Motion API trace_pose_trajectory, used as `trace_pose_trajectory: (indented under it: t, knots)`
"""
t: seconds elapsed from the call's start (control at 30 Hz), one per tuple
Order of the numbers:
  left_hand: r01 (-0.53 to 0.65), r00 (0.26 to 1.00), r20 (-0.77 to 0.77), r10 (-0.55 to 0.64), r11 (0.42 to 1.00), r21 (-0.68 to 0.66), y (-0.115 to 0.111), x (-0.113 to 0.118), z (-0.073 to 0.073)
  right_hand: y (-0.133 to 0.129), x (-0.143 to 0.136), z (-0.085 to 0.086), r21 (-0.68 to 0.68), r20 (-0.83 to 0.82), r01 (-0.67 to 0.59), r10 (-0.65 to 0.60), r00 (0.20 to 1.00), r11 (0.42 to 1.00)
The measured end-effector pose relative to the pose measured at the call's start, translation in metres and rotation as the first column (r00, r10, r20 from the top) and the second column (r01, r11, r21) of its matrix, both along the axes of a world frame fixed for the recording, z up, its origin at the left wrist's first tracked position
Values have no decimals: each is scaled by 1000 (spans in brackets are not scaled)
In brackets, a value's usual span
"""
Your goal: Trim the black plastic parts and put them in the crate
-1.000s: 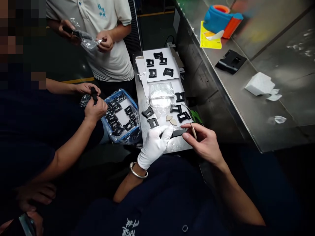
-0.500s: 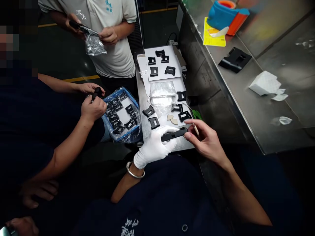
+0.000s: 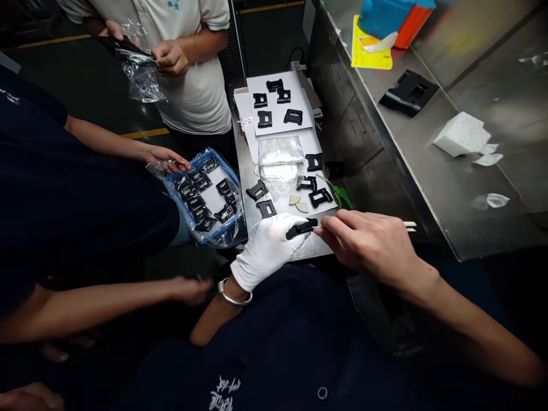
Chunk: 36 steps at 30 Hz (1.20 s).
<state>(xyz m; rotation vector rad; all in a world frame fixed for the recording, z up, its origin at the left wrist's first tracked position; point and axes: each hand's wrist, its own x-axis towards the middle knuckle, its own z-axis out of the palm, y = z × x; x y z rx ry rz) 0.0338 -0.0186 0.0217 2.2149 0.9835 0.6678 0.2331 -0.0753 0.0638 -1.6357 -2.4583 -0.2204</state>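
Note:
My left hand (image 3: 268, 249), in a white glove, grips a small black plastic part (image 3: 301, 228) above the table's near edge. My bare right hand (image 3: 372, 242) is closed on a thin stick-like tool (image 3: 410, 226), whose pale rear end sticks out behind the hand. Its thin tip reaches the right end of the black part. Just beyond my hands lie two small tan pieces (image 3: 301, 206), more black parts (image 3: 320, 197) and a green-handled tool (image 3: 342, 197).
A metal table (image 3: 243, 165) holds white sheets, clear bags (image 3: 280, 157) and black parts. Left of it is a blue-rimmed bin (image 3: 214, 234) of wrapped parts. Two people work at left and beyond. A metal shelf (image 3: 411, 177) rises at right, with a blue container (image 3: 383, 20).
My right hand has turned, bringing the tool's tip to the black part, which has tilted. The person at left has one hand at the bin and the other lower, blurred.

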Motion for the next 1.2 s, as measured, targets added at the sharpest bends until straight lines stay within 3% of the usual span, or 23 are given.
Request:
trace_pose_trajectory:
  t: [0.33, 1.2]
  knots:
    - [-15, 1000, -8, 15, 999, 29, 2, 0, -3, 2, -6, 1, 50, 77, -14, 10, 997, 999]
    - [-27, 999, 22, 27, 1000, 10, 3, 2, -5, -3, -5, -10, 91, 69, 18, -24, 997, 996]
